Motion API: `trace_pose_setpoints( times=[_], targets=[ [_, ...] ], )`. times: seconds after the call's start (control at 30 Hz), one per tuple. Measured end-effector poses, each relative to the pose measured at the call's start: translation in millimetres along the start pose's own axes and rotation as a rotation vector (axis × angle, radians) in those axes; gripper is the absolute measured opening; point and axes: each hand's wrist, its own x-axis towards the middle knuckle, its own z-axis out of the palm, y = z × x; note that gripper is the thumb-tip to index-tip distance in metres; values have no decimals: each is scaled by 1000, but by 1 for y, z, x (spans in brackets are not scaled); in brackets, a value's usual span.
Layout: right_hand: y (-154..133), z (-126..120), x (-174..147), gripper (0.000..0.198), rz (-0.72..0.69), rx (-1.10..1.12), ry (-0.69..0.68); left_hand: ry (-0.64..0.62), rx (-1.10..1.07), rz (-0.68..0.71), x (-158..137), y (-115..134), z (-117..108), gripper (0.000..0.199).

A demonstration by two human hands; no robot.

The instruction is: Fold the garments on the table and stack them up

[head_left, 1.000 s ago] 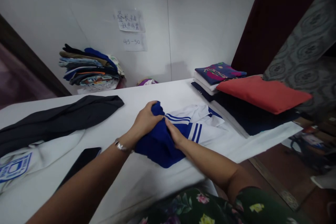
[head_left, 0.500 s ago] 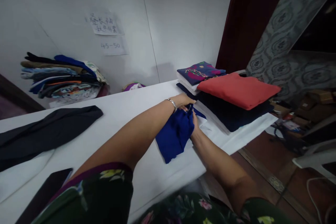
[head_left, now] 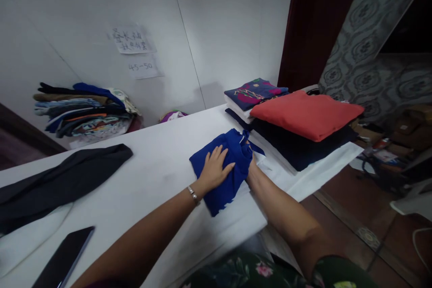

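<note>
Blue garment (head_left: pixel 238 155), a rumpled bundle, lies toward the right end of the white bench (head_left: pixel 162 173), just left of the folded clothes piled there. That bench takes up much of my head view, with a pale wall (head_left: pixel 232 22) along its far side. A long dark garment (head_left: pixel 67 180) stretches across the left end, a white cloth (head_left: pixel 37 238) on its near side. Far left I see a stack of mixed clothes (head_left: pixel 84 112); on the right, a red garment (head_left: pixel 307 114) tops a dark one (head_left: pixel 303 153). Near left lies a black phone (head_left: pixel 65 256). My left hand (head_left: pixel 215 168) presses flat on the blue bundle, fingers slightly spread; my right (head_left: pixel 250 163) sits against its right side, fingers mostly hidden, so I cannot tell that grip. Smallest of all, a silver bracelet (head_left: pixel 193 194) circles my left wrist.
</note>
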Motion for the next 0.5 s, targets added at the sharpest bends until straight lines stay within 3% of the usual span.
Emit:
trace_pose_setpoints(
  times=[0.17,0.27,0.33,0.4,0.5],
  targets=[
    [-36,-24,1,70,211,-124,16,-48,169,31,20,24,29,64],
    [-58,-52,-2,57,211,-199,174,-120,171,36,27,25,44,69],
    [-68,-63,-7,47,65,-352,319,-148,156,42,26,24,52,72],
    [-72,-61,-18,48,-145,-569,370,-152,135,42,25,24,56,73],
    [-67,-33,-42,54,-474,-920,135,-179,71,32,30,23,53,68]
  ],
)
